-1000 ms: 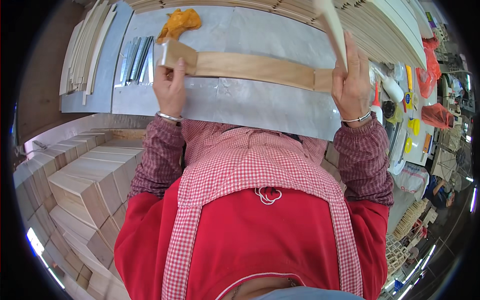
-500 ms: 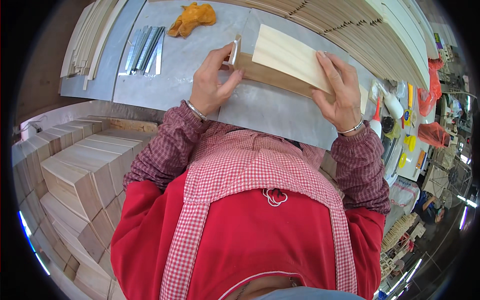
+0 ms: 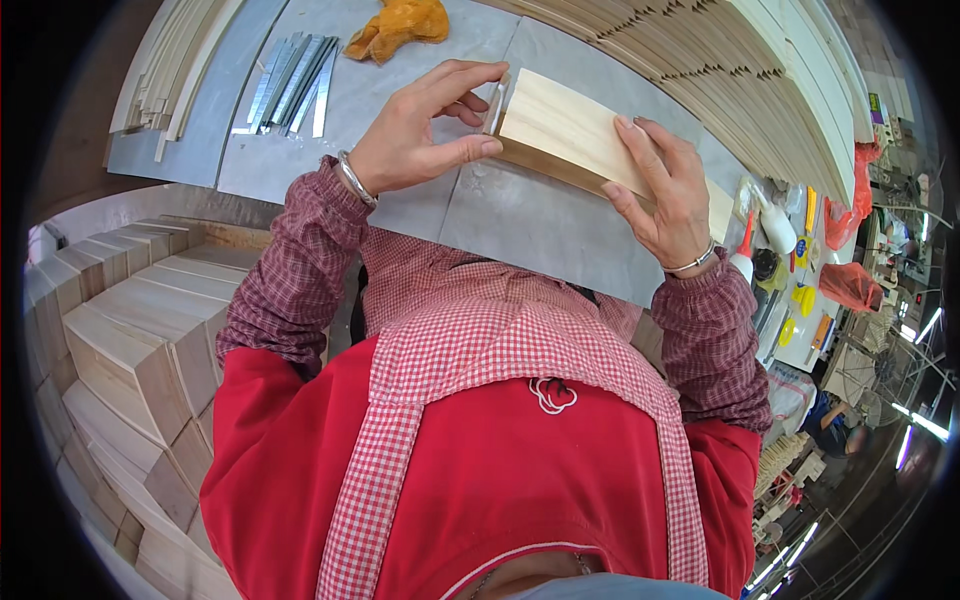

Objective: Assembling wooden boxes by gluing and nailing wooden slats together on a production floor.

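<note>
A long wooden box [image 3: 560, 168] lies tilted across the grey table, topped by a pale wooden panel [image 3: 570, 122]. My right hand [image 3: 665, 190] grips its right part, fingertips on the panel and thumb along the near side. At the other end, my left hand [image 3: 425, 125] spans the upright end piece [image 3: 495, 108], which has a light, shiny edge. The left fingertips are at its far corner and the thumb at its near lower corner. The left end of the panel sits close against this end piece. The inside of the box is hidden.
Thin metal strips [image 3: 295, 85] and an orange cloth [image 3: 398, 30] lie at the table's far left. Wooden slats [image 3: 165, 80] stand beyond the strips; stacked mouldings [image 3: 700, 70] line the back. A white glue bottle [image 3: 777, 228] stands right. Wooden boxes [image 3: 140, 340] are piled at lower left.
The panel has come left along the box, closing the gap to the end piece. My left hand's fingers have stretched out further across the end. The whole view has shifted slightly.
</note>
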The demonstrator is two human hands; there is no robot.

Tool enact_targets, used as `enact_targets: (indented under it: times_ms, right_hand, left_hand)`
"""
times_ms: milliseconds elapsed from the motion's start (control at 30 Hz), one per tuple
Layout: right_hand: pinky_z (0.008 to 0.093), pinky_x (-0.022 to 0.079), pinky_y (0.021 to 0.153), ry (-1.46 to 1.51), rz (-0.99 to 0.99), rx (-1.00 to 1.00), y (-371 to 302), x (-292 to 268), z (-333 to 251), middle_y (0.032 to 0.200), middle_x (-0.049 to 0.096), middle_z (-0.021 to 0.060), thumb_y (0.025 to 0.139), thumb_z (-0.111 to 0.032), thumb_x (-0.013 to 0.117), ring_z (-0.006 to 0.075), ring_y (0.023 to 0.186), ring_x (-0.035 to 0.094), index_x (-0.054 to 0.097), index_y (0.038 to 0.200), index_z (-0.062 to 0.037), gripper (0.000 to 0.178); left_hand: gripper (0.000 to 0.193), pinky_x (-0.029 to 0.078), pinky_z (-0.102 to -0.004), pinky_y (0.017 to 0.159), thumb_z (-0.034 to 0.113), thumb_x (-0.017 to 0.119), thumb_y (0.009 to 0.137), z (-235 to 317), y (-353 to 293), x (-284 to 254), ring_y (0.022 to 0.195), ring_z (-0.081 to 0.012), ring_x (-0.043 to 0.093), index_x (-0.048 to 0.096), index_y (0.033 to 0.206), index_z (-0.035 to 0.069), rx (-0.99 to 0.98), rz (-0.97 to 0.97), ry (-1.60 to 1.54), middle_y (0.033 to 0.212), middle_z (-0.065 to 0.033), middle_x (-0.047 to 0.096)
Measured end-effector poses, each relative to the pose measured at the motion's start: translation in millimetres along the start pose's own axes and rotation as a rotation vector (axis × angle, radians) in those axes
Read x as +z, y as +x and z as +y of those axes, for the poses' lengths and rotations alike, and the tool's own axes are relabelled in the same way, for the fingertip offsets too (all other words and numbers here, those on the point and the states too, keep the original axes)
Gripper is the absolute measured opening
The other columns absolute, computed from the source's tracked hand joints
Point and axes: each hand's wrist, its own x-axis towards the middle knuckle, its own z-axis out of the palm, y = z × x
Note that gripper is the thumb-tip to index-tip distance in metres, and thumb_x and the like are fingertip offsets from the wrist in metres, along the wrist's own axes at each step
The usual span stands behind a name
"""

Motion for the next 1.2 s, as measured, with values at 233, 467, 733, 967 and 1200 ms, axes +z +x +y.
enact_targets:
  times_ms: [233,467,733,967,1200]
  right_hand:
    - [0.0336,0.039,0.085,-0.045,-0.051,0.009,2,3,-5,0.118,0.052,0.0101,0.081,-0.04,0.062,0.0222,0.098,0.051,0.052,0.13,-0.0166,0.055]
    - [0.0342,0.038,0.086,-0.044,-0.095,0.013,4,0,-9,0.119,0.052,0.0109,0.081,-0.04,0.063,0.0229,0.099,0.05,0.052,0.13,-0.0152,0.056]
    - [0.0349,0.038,0.087,-0.035,-0.127,0.031,4,-2,-12,0.12,0.051,0.012,0.081,-0.038,0.063,0.0236,0.1,0.05,0.053,0.128,-0.0129,0.055]
    - [0.0357,0.039,0.085,-0.023,-0.12,0.018,3,0,-15,0.118,0.052,0.0134,0.08,-0.036,0.063,0.0249,0.099,0.051,0.053,0.128,-0.0119,0.055]
    - [0.0401,0.042,0.08,-0.014,-0.024,-0.017,5,7,-17,0.109,0.056,0.0132,0.077,-0.039,0.063,0.0286,0.088,0.055,0.056,0.124,-0.0101,0.055]
  left_hand:
    - [0.057,0.051,-0.0238,0.079,0.016,0.075,0.073,-6,3,-7,0.085,-0.017,0.059,0.053,0.125,0.008,0.013,-0.065,-0.066,0.112,-0.0087,0.054]
    - [0.059,0.052,-0.0229,0.076,0.017,0.078,0.07,-9,6,-7,0.081,-0.0159,0.059,0.054,0.124,0.007,0.069,-0.057,-0.086,0.109,-0.0076,0.055]
    - [0.062,0.05,-0.0221,0.074,0.019,0.08,0.067,-7,3,-1,0.079,-0.0145,0.056,0.054,0.123,0.008,0.043,-0.011,-0.129,0.106,-0.006,0.056]
    - [0.065,0.049,-0.0239,0.076,0.013,0.079,0.067,-9,-2,-3,0.083,-0.0153,0.054,0.052,0.126,0.008,0.048,-0.061,-0.102,0.115,-0.0079,0.052]
    - [0.061,0.044,-0.0261,0.074,0.016,0.076,0.067,-3,3,-15,0.087,-0.0192,0.052,0.051,0.122,0.002,0.026,-0.134,-0.106,0.114,-0.0097,0.051]
